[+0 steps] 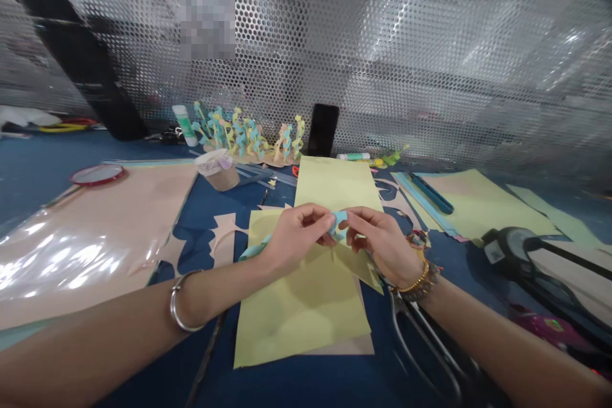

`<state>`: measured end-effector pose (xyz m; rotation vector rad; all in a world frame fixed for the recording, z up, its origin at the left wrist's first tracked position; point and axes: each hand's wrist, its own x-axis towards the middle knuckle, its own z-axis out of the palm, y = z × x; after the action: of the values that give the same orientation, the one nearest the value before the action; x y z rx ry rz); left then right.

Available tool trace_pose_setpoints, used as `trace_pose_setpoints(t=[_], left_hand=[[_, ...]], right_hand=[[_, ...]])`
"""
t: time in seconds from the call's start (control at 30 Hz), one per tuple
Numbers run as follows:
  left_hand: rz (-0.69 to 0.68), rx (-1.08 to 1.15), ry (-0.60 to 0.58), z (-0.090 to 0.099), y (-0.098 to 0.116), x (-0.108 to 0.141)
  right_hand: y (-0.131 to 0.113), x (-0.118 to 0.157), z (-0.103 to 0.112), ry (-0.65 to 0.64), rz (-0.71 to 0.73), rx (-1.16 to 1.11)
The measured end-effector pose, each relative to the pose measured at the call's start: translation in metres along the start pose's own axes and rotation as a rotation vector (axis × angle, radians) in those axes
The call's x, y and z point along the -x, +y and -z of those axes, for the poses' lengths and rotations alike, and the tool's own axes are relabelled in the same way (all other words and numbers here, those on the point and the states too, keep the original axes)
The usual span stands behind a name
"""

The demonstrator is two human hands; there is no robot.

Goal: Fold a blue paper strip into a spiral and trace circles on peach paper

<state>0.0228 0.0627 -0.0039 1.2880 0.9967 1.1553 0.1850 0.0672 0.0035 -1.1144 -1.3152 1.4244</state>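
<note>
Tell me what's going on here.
A person is holding a small light-blue paper strip between the fingers of their left hand and right hand, above pale yellow paper sheets on a blue work surface. Metal scissors lie below the right wrist, and paper cutouts stand in a row further back.

Live from the head, the camera looks forward and down, close over the left hand (296, 236) and right hand (385, 245), a perforated metal screen (306, 32) at twelve o'clock!

Bright light; strong glare on plastic sheet (62, 261) (lower left), soft shadow on yellow paper (296, 312), curved distortion at frame edges.
</note>
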Motion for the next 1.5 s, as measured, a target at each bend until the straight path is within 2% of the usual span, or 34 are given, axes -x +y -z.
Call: trace_pose_setpoints(t=[0.13, 0.5, 1.17, 1.37, 1.5], left_hand=[[-0.003, 0.009, -0.006, 0.0000, 0.0001, 0.0011], [-0.024, -0.020, 0.004, 0.0001, -0.0009, 0.0013], [-0.060, -0.040, -0.051, 0.0009, -0.0019, 0.0032], [-0.050, -0.037, -0.027, 0.0008, -0.0006, 0.0027], [-0.040, -0.041, -0.022, 0.0003, -0.0004, 0.0022]], right_hand=[[-0.0001, 0.0000, -0.0003, -0.030, 0.007, -0.007], [0.0005, 0.0010, -0.0001, -0.001, 0.048, 0.039], [-0.0031, 0.0012, -0.0024, 0.094, 0.136, 0.303], [-0.0008, 0.0004, 0.0003, 0.029, 0.101, 0.138], [-0.0016, 0.0010, 0.0003, 0.037, 0.124, 0.251]])
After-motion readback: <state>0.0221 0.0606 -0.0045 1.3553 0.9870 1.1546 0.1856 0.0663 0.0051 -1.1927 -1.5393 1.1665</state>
